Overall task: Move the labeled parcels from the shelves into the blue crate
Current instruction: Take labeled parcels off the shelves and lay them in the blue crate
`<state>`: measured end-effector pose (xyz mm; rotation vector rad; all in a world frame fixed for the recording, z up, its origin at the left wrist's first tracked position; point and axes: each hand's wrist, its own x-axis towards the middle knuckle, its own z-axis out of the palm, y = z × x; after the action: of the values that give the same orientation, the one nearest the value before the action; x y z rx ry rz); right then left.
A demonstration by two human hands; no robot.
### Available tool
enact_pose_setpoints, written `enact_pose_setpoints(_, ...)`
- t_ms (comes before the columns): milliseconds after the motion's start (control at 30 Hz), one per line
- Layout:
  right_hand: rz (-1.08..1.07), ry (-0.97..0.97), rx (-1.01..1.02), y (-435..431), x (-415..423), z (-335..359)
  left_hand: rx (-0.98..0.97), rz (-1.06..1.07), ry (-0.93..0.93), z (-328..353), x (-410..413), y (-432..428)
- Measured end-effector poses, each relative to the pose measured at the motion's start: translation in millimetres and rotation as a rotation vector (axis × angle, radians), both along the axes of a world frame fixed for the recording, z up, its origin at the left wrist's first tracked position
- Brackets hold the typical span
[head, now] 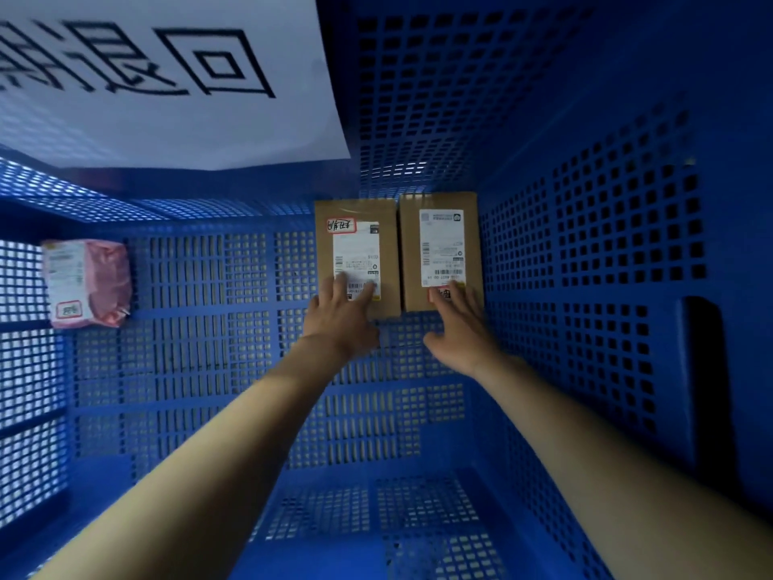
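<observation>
I look down into the blue crate point(606, 253). Two brown cardboard parcels lie flat side by side on its perforated floor, against the far right corner. The left parcel point(355, 236) carries a white shipping label and a red-bordered sticker. The right parcel point(439, 228) carries a white label too. My left hand point(341, 316) rests with spread fingers on the near end of the left parcel. My right hand point(456, 324) lies flat with its fingers on the near edge of the right parcel. Neither hand grips a parcel.
A pink plastic-wrapped parcel point(90, 282) with a label lies on the crate floor at the far left. A white paper sign point(167, 81) with large black characters hangs on the far wall. Perforated walls rise on all sides; a handle hole point(707, 387) opens at right.
</observation>
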<state>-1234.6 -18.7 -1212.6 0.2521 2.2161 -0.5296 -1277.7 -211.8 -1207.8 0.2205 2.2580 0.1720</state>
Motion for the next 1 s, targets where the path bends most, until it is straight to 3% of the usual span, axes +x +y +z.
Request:
enact_pose_setpoints(233, 0.016, 0.072, 0.011, -34.1, 27.3, 97.8, 0.089, 0.065, -0.015, 100.3, 31.1, 3.1)
enact_pose_setpoints(333, -0.007, 0.07, -0.052, -46.9, 32.2, 158.4, 0.125, 0.02, 0.06, 163.5, 41.5, -3.5)
enact_pose_setpoints(800, -0.017, 0.248, -0.048, -65.2, 58.8, 517.6, 0.229, 0.052, 0.345, 511.9, 68.4, -13.0)
enact_pose_setpoints(1000, -0.075, 0.393, -0.028, -57.0, 117.0, 674.5, 0.431, 0.072, 0.431, 659.7, 101.2, 6.5)
